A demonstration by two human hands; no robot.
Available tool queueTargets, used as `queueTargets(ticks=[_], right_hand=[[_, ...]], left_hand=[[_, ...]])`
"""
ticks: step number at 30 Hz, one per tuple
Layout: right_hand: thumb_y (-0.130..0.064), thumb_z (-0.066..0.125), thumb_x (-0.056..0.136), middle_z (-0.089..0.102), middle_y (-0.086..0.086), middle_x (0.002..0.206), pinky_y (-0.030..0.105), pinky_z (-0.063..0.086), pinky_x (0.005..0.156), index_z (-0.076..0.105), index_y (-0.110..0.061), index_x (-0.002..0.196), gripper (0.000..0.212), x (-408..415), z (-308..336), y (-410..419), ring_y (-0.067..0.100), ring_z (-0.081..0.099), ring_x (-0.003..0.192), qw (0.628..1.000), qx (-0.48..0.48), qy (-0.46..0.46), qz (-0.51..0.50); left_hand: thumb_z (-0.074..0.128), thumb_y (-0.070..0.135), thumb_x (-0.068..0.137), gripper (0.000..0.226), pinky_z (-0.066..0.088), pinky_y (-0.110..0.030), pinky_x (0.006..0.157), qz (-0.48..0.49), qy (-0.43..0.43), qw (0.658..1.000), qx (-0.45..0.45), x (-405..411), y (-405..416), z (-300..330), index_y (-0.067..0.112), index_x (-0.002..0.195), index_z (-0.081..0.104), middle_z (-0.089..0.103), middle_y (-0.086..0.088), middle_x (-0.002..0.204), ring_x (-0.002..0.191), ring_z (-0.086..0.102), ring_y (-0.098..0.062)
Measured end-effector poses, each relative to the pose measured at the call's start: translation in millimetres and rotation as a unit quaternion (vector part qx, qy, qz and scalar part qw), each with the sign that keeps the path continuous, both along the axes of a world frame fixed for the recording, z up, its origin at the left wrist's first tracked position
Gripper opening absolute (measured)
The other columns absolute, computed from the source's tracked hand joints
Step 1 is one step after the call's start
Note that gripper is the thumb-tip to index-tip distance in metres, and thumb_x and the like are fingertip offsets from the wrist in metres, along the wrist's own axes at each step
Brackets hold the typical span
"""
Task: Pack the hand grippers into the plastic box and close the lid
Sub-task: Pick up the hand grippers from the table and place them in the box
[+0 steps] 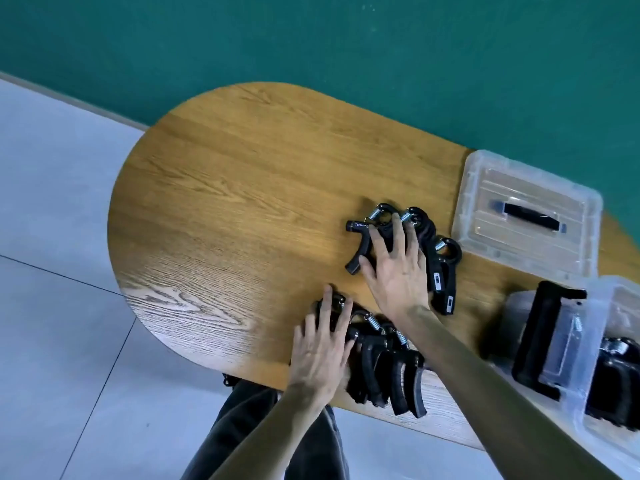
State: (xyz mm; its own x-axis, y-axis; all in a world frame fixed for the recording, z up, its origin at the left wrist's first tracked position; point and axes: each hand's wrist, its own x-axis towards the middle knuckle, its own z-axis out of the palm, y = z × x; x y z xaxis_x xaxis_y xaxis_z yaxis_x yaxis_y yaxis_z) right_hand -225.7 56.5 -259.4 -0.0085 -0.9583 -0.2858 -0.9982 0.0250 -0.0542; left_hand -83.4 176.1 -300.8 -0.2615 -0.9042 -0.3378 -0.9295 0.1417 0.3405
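Observation:
Two heaps of black hand grippers with silver springs lie on the wooden table (225,202). My right hand (398,271) lies spread flat over the far heap (443,271), with its thumb beside one gripper's curved handle (355,263). My left hand (320,358) rests with its fingers apart on the near heap (398,379) at the table's front edge. Neither hand is closed around a gripper. At the right edge stands a clear plastic box (620,296) with black grippers inside, and a lid with a black handle (540,341) leans against it.
A second clear plastic box or lid with a black handle (485,209) sits at the back right of the table, near the green wall. The table's rounded left end borders a grey tiled floor. My legs show below the front edge.

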Motion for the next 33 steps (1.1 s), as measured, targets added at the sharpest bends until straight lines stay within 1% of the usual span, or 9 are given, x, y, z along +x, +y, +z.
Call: queueTargets(ticks=[4,8,11,14,17,22,28,31,33], right_hand=[[-0.054,0.031,0.102,-0.008,0.013,0.167,0.057,0.023,0.118,0.013,-0.026,0.159,0.067,17.2,-11.3,-10.9,0.042,0.001,0.152,1.0,-0.001,0.012,-0.024],[-0.061,0.032,0.098,-0.022,0.012,0.164,0.061,0.02,0.119,0.001,-0.027,0.159,0.076,37.0,-25.0,-19.2,0.045,-0.009,0.15,0.996,0.018,0.004,-0.082],[-0.055,0.045,0.097,-0.027,0.012,0.163,0.063,0.022,0.117,0.002,-0.025,0.16,0.082,45.5,-33.0,-21.9,0.048,-0.012,0.148,0.994,0.021,0.02,-0.104],[-0.031,0.061,0.093,-0.023,0.011,0.164,0.063,0.028,0.114,0.006,-0.025,0.159,0.087,49.2,-35.8,-24.4,0.048,-0.008,0.149,0.993,0.016,0.039,-0.111],[-0.014,0.059,0.09,-0.014,0.011,0.166,0.063,0.036,0.109,0.015,-0.024,0.159,0.082,47.7,-34.6,-24.4,0.046,0.001,0.15,0.994,0.01,0.038,-0.106],[-0.01,0.062,0.087,0.001,0.011,0.167,0.059,0.043,0.099,0.027,-0.025,0.156,0.078,39.0,-33.7,-19.8,0.045,0.017,0.148,0.996,-0.005,0.052,-0.076],[-0.012,0.062,0.086,0.003,0.012,0.167,0.055,0.043,0.095,0.032,-0.024,0.154,0.075,38.3,-13.4,-8.0,0.045,0.023,0.146,0.996,-0.011,0.06,-0.062],[-0.014,0.065,0.084,0.008,0.013,0.167,0.054,0.043,0.092,0.038,-0.023,0.151,0.073,39.6,6.5,3.1,0.046,0.026,0.144,0.996,-0.018,0.047,-0.071],[-0.016,0.066,0.084,0.006,0.014,0.167,0.055,0.043,0.094,0.038,-0.022,0.152,0.074,40.4,19.6,10.0,0.047,0.026,0.144,0.997,-0.017,0.039,-0.071]], left_hand=[[0.066,0.045,0.09,0.093,0.055,-0.048,0.082,0.019,0.026,0.999,-0.027,3.0,1.6,-8.5,0.024,0.16,0.009,0.007,-0.019,0.166,0.101,0.057,-0.029],[0.08,0.036,0.081,0.103,0.054,-0.046,0.081,0.031,0.022,0.999,-0.012,9.0,-4.4,-7.6,0.022,0.159,0.014,0.01,-0.02,0.165,0.098,0.058,-0.027],[0.086,0.026,0.074,0.113,0.054,-0.045,0.083,0.034,0.022,0.999,-0.003,15.2,-10.3,-5.0,0.021,0.16,0.012,0.007,-0.021,0.165,0.099,0.058,-0.027],[0.085,0.018,0.073,0.117,0.053,-0.045,0.087,0.034,0.034,0.999,-0.006,22.5,-13.0,-4.9,0.024,0.16,0.006,0.002,-0.02,0.166,0.101,0.056,-0.027],[0.082,0.023,0.077,0.112,0.054,-0.045,0.085,0.053,0.052,0.997,-0.013,29.7,-13.9,-5.7,0.026,0.159,0.006,0.008,-0.018,0.166,0.101,0.055,-0.026],[0.073,0.027,0.086,0.103,0.051,-0.046,0.09,0.063,0.063,0.996,-0.028,35.9,-12.3,-4.9,0.03,0.16,0.002,0.002,-0.016,0.167,0.105,0.051,-0.027],[0.084,0.02,0.076,0.099,0.051,-0.043,0.082,0.076,0.018,0.997,0.001,44.9,-26.5,16.2,0.022,0.156,0.025,0.013,-0.019,0.165,0.098,0.047,-0.03],[0.059,0.023,0.099,0.088,0.039,-0.051,0.105,0.06,-0.003,0.998,0.003,47.2,-41.4,38.2,0.028,0.159,-0.006,-0.022,-0.011,0.164,0.121,0.039,-0.04],[0.046,0.031,0.105,0.079,0.029,-0.052,0.112,0.078,0.029,0.996,0.02,49.7,-50.4,51.8,0.031,0.156,-0.013,-0.028,-0.006,0.162,0.128,0.025,-0.04]])
